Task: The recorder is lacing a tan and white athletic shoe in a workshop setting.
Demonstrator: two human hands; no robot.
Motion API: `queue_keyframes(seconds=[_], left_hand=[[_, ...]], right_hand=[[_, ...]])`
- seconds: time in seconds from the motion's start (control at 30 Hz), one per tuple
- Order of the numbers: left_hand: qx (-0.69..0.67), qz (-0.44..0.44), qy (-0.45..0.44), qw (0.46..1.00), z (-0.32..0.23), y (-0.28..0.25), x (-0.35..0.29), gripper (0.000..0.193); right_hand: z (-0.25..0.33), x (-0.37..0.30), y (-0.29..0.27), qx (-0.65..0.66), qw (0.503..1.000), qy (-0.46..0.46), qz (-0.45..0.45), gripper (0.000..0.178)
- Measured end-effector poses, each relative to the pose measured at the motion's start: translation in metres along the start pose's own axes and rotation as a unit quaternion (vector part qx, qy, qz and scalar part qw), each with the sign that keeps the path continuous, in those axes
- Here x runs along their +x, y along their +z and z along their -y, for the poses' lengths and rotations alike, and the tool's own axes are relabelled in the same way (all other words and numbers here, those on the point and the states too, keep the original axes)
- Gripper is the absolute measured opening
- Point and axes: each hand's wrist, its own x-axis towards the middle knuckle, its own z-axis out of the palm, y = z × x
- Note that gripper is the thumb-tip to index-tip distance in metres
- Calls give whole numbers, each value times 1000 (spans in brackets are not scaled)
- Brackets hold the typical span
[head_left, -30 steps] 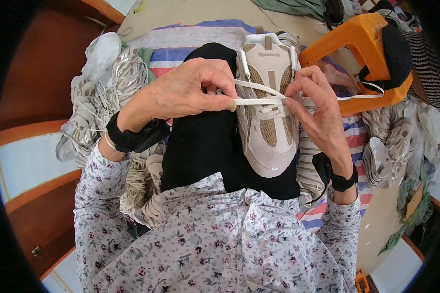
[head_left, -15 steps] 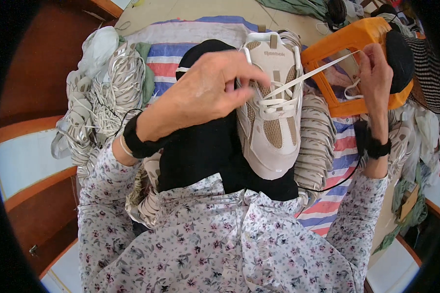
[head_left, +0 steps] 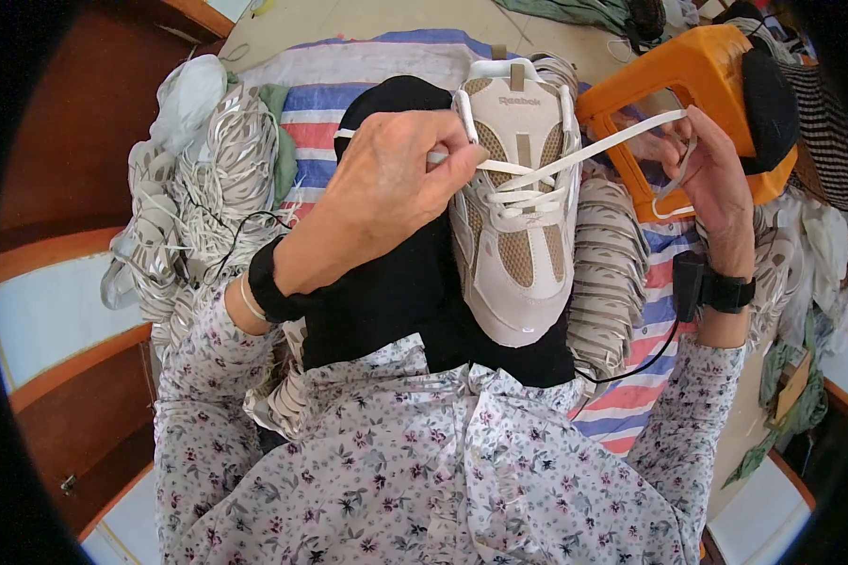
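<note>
A beige sneaker [head_left: 523, 282] with tan mesh panels rests on my black-clad lap, its toe toward me. White laces [head_left: 528, 196] cross its lower eyelets, and two loose lengths run out to the sides. My left hand [head_left: 400, 184] is closed in a pinch on one lace, just left of the tongue [head_left: 520, 108]. Off to the right, my right hand [head_left: 711, 169] grips the other lace [head_left: 622, 143], which stretches taut from the shoe. The tail of that lace loops down below the fingers.
An orange plastic stool [head_left: 707, 80] lies at the right with dark cloth on it. Stacked shoe uppers [head_left: 608, 273] stand beside the sneaker. More uppers with loose laces [head_left: 240, 160] are piled at the left. A striped sheet [head_left: 320, 99] covers the floor.
My left hand has closed on the left lace, which now runs taut to the shoe. My right hand has turned and lowered slightly, still holding its lace.
</note>
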Motion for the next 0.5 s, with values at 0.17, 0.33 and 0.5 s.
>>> queue_keyframes(seconds=[0.17,0.33,0.5], left_hand=[[-18,2,52,998,6,3,-4,19],[20,3,26,999,4,-8,-15,17],[36,-13,-26,999,11,-16,-42,16]], right_hand=[[6,-4,32,194,978,-4,-74,26],[7,14,7,274,959,-47,53,23],[-8,18,-26,254,966,-45,-20,23]])
